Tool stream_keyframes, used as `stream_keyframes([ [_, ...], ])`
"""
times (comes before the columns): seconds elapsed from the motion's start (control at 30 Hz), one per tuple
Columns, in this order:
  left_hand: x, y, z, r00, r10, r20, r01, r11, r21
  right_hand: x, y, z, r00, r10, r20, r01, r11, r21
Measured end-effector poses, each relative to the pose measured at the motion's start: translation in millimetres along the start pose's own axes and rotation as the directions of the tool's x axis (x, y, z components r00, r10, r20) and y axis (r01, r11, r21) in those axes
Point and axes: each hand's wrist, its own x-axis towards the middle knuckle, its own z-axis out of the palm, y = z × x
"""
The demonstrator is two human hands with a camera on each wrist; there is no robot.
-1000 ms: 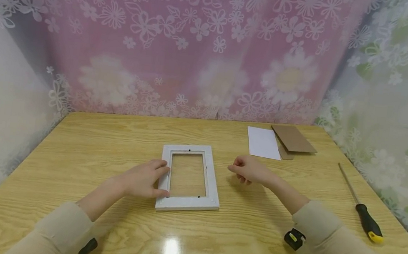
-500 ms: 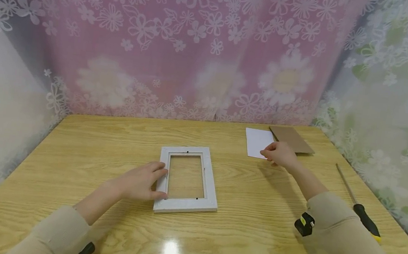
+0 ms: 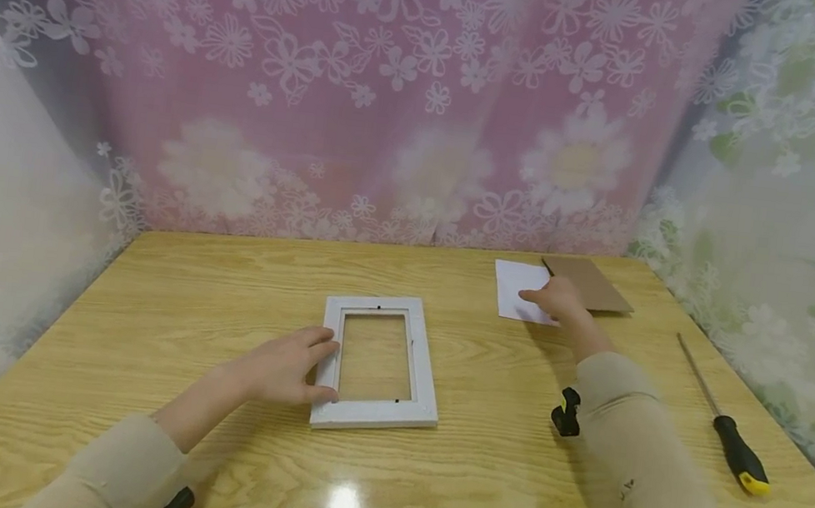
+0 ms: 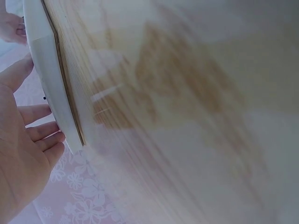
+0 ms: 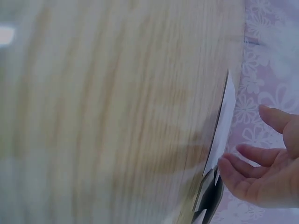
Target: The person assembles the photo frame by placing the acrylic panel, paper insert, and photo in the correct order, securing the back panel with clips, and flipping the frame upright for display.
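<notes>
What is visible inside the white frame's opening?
Wooden tabletop shows through the white frame; whether a clear pane sits there, I can't tell. Whatever lies under its border is covered, and the left hand hides part of its left side.

The left hand (image 3: pixel 281 367) rests on the white frame's (image 3: pixel 424 365) nine-o'clock side. Toward two, the right hand (image 3: pixel 558 298) is over a white sheet (image 3: pixel 513 288) — touching or not, I can't tell from here — near brown board (image 3: pixel 591 280); a screwdriver (image 3: pixel 734 449) lies at three.

On the table (image 3: pixel 246 278), paper (image 3: pixel 512 281) and cardboard (image 3: pixel 597 286) lie at two o'clock from the frame (image 3: pixel 422 365), a screwdriver (image 3: pixel 731 442) at three.
</notes>
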Motion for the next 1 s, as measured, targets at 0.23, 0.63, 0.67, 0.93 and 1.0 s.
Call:
stream_keyframes([
  [0.23, 1.6, 1.3, -0.2, 1.000, 0.001, 0.003, -0.001, 1.000, 0.008, 3.5, -6, 0, 0.997, 0.065, 0.035, -0.062, 0.994, -0.095],
  [0.63, -0.5, 3.3, -2.8, 1.000, -0.007, 0.018, 0.007, 1.000, 0.019, 4.6, -9, 8, 0.960, 0.278, -0.026, -0.275, 0.926, -0.257],
  [0.67, -0.8, 3.3, -2.9, 1.000, -0.011, 0.016, 0.010, 1.000, 0.018, 5.1, -10, 9, 0.955, 0.293, -0.039, -0.293, 0.920, -0.260],
  [0.93, -1.7, 3.3, -2.2, 1.000, -0.011, 0.010, 0.011, 1.000, 0.010, 5.2, -22, 14, 0.928, 0.370, -0.043, -0.370, 0.900, -0.230],
  [1.0, -1.4, 2.4, -2.8, 1.000, -0.011, 0.008, 0.011, 1.000, 0.015, 4.6, -23, 13, 0.927, 0.374, -0.034, -0.372, 0.906, -0.200],
])
